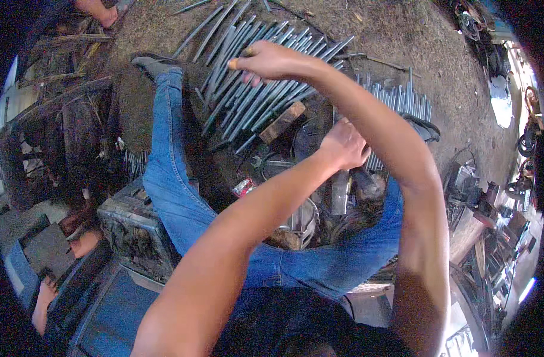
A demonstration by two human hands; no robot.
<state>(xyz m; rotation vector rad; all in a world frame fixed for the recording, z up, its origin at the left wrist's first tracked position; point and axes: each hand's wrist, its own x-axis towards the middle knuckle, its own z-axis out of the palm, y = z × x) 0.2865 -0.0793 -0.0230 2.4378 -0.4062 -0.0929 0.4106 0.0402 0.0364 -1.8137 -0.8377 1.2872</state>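
While the right hand [265,61] reaches across, a loose spread of metal rods [254,106] lies below and around its curled fingers; whether they pinch a rod cannot be told. The left hand [345,144] has its fingers bent inward, their grasp hidden. To the left of those fingers sit a wooden block [282,122] and an open-ended wrench [257,161]; beyond them, rightward, stands a second bundle of rods [406,101].

A grimy dark box [133,229] stands at the lower left of the frame, just above a blue panel [118,312]. Weathered wooden poles [72,39] cross the upper left, and a red-and-white packet [243,187] lies near the middle.
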